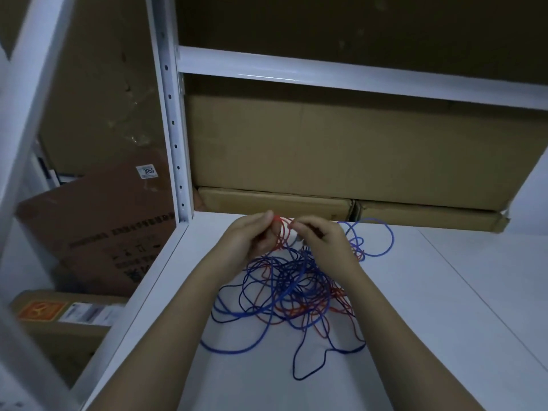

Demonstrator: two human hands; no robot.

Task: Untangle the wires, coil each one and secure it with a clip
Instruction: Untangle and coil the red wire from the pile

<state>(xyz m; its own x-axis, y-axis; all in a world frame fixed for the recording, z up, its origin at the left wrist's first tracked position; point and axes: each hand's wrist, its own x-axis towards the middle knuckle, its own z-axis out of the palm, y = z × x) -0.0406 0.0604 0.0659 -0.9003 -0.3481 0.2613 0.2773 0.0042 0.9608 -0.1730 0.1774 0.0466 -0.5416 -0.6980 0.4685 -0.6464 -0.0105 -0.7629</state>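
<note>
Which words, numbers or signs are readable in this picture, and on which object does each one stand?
"3055": on the small white sticker on the tilted brown cardboard box left of the shelf post.
Dark printed lines lower on that same box: too blurred to read.
Orange square label on the low box at bottom left: a symbol, no legible words.
White shipping label beside it: too small and blurred to read.

wire tangle (296,286) mid-shelf, cardboard boxes (341,149) behind
</note>
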